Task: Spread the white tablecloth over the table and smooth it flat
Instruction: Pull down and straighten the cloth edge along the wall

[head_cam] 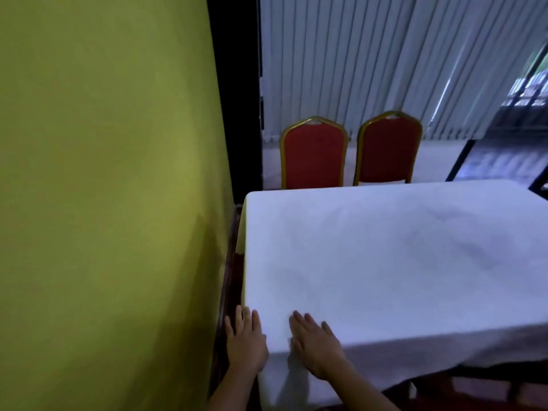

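The white tablecloth (385, 256) covers the table top and hangs over the near edge. Shallow wrinkles show toward its right side. My left hand (246, 342) lies flat, fingers apart, at the cloth's near left corner, partly over the edge. My right hand (315, 342) lies palm down on the cloth close to the near edge, just right of the left hand. Neither hand grips anything. A strip of yellow-green fabric (240, 232) and dark wood (229, 277) show along the table's left side.
A yellow-green wall (103, 203) stands close on the left. Two red chairs with gold frames (314, 155) (388, 149) stand beyond the far edge. Vertical blinds (370, 54) hang behind them. A dark frame (462, 158) is at the far right.
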